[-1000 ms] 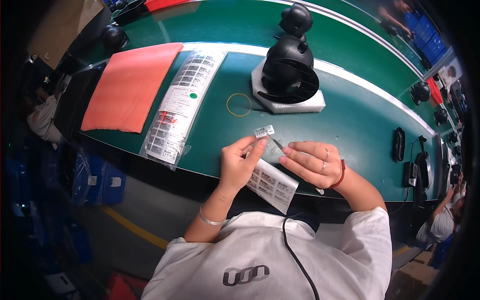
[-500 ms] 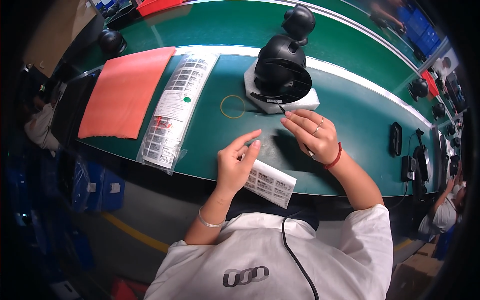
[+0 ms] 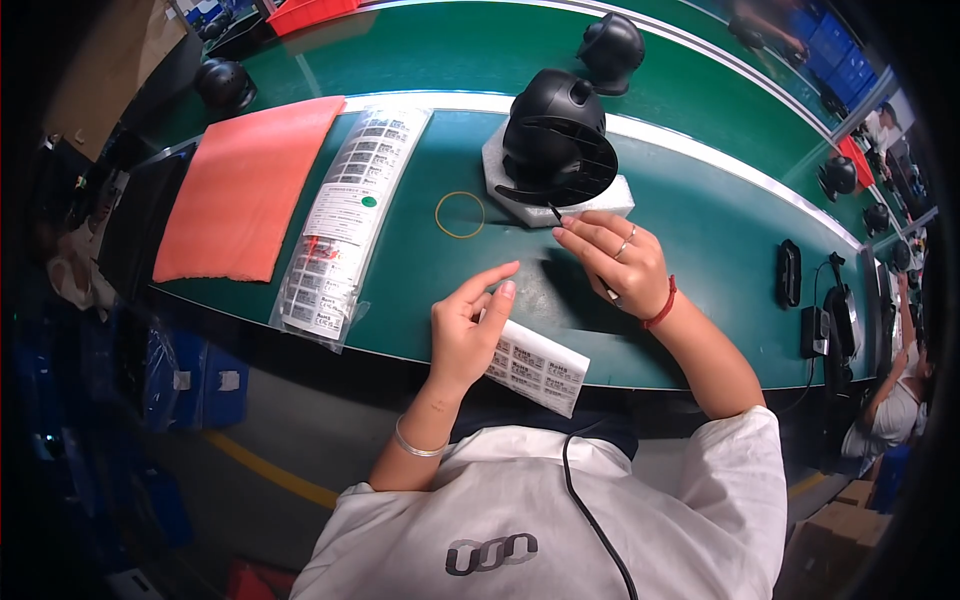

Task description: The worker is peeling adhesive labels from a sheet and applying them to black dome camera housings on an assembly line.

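My right hand (image 3: 625,265) pinches slim, dark tweezers (image 3: 557,213), their tip at the lower rim of a black, rounded device (image 3: 550,130). This device rests tilted on a white foam pad (image 3: 618,200). My left hand (image 3: 468,325) is nearer the table's front edge, thumb and forefinger stretched out and apart. Its other fingers are curled and partly hidden, against a sheet of printed labels (image 3: 540,368) that juts past the edge. To the left lies a clear plastic sleeve with label sheets (image 3: 345,215), and a yellow rubber band (image 3: 438,215) lies beside it.
An orange foam sheet (image 3: 245,190) covers the table's left part. Further black devices stand behind, one (image 3: 610,52) just past the foam pad and another (image 3: 224,84) at far left. A black adapter (image 3: 815,330) with cables sits at right. Other people work at both sides.
The black device behind has shifted slightly right and down. The small white label seen on the near device's rim no longer shows. My hands keep nearly the same pose.
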Demonstrator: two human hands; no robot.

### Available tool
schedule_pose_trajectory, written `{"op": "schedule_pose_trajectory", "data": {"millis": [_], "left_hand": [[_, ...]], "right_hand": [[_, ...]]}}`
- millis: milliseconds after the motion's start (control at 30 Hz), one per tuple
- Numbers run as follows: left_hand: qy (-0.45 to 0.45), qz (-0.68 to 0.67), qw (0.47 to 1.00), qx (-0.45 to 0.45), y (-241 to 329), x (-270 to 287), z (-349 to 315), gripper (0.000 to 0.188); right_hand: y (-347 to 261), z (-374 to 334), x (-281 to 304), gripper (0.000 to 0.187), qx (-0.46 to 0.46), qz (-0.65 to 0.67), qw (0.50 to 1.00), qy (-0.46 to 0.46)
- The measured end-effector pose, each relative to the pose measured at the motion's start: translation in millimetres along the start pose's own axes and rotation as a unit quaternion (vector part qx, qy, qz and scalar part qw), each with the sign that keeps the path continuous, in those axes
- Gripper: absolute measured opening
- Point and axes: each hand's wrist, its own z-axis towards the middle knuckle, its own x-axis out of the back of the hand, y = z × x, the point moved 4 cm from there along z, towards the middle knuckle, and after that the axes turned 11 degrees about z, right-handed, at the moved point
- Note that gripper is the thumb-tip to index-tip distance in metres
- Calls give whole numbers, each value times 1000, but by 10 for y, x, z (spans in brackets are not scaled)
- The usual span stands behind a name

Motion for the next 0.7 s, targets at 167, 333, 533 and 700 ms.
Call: {"op": "schedule_pose_trajectory", "data": {"millis": [167, 333, 533, 700], "left_hand": [[1, 3, 1000, 3, -17, 2, 5, 24], [1, 5, 1000, -4, -19, 1, 10, 24], [6, 9, 1000, -14, -42, -12, 16, 24], [5, 21, 1000, -22, 7, -8, -2, 22]], "right_hand": [[-6, -15, -19, 42, -7, 6, 1000, -8], [87, -67, -25, 28, -114, 125, 982, 88], [398, -365, -140, 19, -442, 517, 711, 181], [464, -104, 203, 16, -322, 615, 686, 218]]}}
